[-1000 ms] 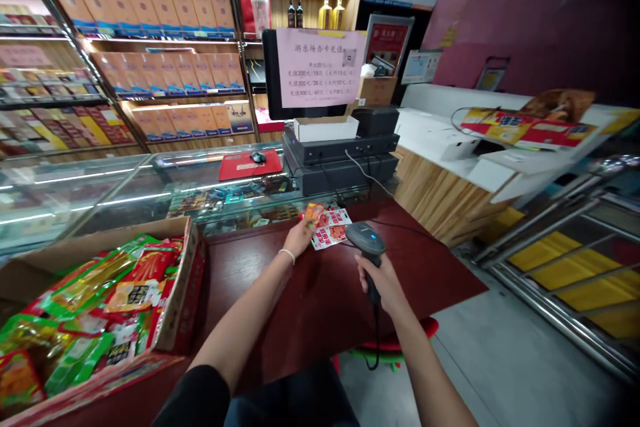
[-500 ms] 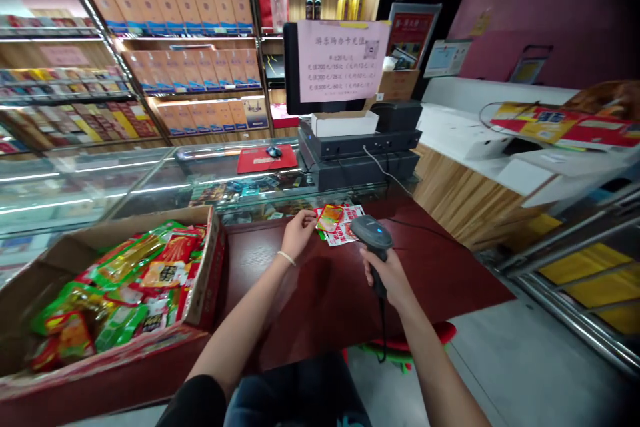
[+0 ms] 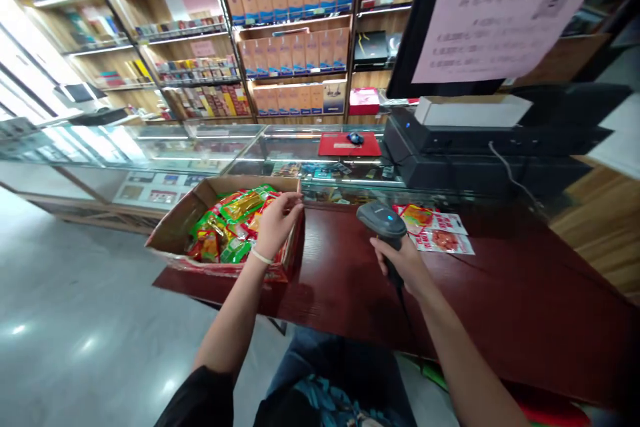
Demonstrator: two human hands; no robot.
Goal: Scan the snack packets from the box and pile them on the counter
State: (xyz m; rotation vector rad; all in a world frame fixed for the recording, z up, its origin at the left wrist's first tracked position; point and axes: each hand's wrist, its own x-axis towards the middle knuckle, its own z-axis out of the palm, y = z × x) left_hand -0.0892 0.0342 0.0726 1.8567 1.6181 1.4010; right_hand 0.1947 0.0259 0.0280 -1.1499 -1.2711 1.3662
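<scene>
The left hand (image 3: 274,225) hovers with fingers loosely spread over the right end of the box (image 3: 175,230), left of centre, holding nothing; the snack packs (image 3: 233,223) lie just beneath it. The right hand (image 3: 406,265) grips the scanner (image 3: 383,221) at centre, well right of the box. Scanned packs (image 3: 435,228) lie flat on the tabletop (image 3: 500,293) further right (nothing stands between).

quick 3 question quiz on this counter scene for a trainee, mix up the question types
1. True or false: the right hand grips the dark handheld barcode scanner.
2. The left hand is over which thing? A. the brown cardboard box of bright snack packets B. the red mouse mat C. the flat red and white packets on the dark red counter
3. Fill in: the flat packets lie to the ___ of the scanner in the picture.

Key: 1 true; 2 A; 3 right
</scene>
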